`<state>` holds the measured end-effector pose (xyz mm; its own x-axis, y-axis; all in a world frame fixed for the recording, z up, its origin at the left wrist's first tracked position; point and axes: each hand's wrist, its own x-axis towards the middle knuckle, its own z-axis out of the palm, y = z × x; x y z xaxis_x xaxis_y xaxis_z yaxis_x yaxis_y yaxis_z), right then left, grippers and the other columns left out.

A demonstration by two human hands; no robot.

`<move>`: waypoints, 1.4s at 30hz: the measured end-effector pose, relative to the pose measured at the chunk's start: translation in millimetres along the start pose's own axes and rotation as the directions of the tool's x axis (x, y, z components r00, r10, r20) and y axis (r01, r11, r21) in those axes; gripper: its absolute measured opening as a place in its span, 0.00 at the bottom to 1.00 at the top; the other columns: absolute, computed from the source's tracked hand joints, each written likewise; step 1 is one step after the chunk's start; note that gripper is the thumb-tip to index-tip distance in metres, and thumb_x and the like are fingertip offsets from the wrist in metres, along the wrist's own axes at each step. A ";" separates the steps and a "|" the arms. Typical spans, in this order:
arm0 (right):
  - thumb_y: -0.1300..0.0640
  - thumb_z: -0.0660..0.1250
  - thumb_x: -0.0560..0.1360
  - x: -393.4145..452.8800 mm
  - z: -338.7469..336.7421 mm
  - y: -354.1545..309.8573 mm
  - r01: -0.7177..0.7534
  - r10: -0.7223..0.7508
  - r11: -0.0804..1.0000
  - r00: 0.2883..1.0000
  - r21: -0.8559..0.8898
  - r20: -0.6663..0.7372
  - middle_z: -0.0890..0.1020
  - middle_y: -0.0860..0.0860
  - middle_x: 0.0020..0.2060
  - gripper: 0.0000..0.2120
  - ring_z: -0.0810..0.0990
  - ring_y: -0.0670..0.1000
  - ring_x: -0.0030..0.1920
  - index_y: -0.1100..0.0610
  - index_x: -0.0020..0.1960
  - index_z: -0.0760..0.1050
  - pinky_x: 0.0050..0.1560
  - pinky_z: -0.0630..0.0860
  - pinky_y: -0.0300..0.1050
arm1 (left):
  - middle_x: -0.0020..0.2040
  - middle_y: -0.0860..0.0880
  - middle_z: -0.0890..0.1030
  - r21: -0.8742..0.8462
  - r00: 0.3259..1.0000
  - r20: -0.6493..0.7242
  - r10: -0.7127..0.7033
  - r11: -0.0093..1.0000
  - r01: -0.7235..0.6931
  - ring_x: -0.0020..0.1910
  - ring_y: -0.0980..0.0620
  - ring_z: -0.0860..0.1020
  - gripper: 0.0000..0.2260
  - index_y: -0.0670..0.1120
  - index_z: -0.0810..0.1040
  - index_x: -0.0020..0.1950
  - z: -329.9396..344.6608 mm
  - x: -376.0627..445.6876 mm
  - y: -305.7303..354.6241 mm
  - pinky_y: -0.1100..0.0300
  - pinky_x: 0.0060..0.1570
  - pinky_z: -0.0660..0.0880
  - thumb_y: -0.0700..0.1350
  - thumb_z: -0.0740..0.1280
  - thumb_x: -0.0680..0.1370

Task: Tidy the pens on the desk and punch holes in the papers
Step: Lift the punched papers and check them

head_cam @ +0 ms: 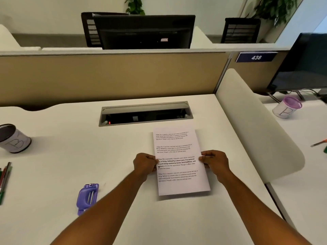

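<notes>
Both hands, left hand (pixel 145 165) and right hand (pixel 214 162), pinch the white printed paper sheets (pixel 180 160) mid-frame by their side edges; light, floppy, best held at both edges.

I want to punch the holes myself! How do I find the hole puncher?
Start at the white desk and find the printed paper held by both hands. Look left of the left hand, toward the near edge. The hole puncher lies flat there, the only purple plastic thing on this desk.
</notes>
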<state>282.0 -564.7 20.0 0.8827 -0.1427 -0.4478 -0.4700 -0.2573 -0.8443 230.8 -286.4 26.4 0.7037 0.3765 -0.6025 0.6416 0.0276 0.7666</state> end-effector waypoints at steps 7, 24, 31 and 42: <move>0.65 0.80 0.67 29.5 -15.5 -0.6 -0.001 0.000 0.999 1.000 -0.053 -0.018 0.88 0.54 0.38 0.10 0.88 0.57 0.42 0.57 0.46 0.85 0.50 0.85 0.56 | 0.42 0.41 0.84 -0.001 0.999 -0.039 -0.009 1.000 0.009 0.35 0.46 0.84 0.06 0.36 0.81 0.44 27.1 12.8 18.0 0.60 0.26 0.79 0.32 0.75 0.71; 0.57 0.78 0.69 73.8 -9.9 -11.5 0.127 -0.163 0.942 0.983 -0.312 -0.090 0.87 0.46 0.42 0.08 0.85 0.48 0.46 0.51 0.48 0.86 0.55 0.81 0.48 | 0.45 0.40 0.84 -0.035 0.997 -0.076 -0.018 0.999 0.015 0.41 0.42 0.85 0.08 0.38 0.78 0.43 54.4 45.4 28.8 0.54 0.33 0.83 0.33 0.76 0.70; 0.58 0.76 0.69 78.8 -3.5 -12.1 0.129 -0.180 0.921 0.978 -0.368 -0.109 0.88 0.47 0.46 0.09 0.84 0.50 0.50 0.52 0.49 0.87 0.56 0.80 0.48 | 0.41 0.43 0.85 0.073 0.993 -0.114 0.028 0.997 -0.020 0.38 0.44 0.85 0.08 0.40 0.79 0.41 57.8 54.3 25.6 0.48 0.39 0.84 0.36 0.77 0.69; 0.57 0.79 0.68 73.8 -2.2 -12.5 0.121 -0.165 0.930 0.981 -0.348 -0.102 0.86 0.47 0.45 0.10 0.84 0.51 0.51 0.54 0.49 0.86 0.58 0.79 0.49 | 0.39 0.48 0.85 0.233 0.984 -0.136 0.117 0.969 -0.084 0.42 0.46 0.84 0.03 0.46 0.82 0.40 47.0 59.1 17.7 0.51 0.47 0.82 0.44 0.74 0.69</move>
<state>353.1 -574.1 -1.8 0.9431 -0.1947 -0.2696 -0.3322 -0.5893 -0.7364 298.1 -307.2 -6.0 0.7263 0.4993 -0.4725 0.6338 -0.2203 0.7414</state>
